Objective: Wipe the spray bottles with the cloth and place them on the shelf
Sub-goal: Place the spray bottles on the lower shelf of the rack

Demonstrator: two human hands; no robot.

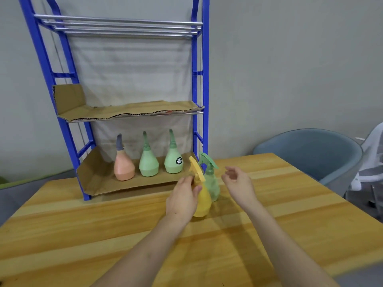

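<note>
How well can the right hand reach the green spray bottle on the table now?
Probably yes. The right hand hovers open just right of the green spray bottle, with nothing between them. The yellow spray bottle, held by the left hand, stands to its left.

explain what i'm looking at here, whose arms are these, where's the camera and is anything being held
There is no machine here: these are a person's two bare arms, seen by one camera worn on their head, looking forward and down. The left hand grips the yellow spray bottle, thumb across its front, as it stands on the wooden table. The right hand is open and holds nothing, beside a clear green spray bottle just behind the yellow one. A blue shelf rack stands at the table's far edge. Its bottom shelf carries a pink bottle, a plain green bottle and a green bottle with a sticker. No cloth is in view.
</note>
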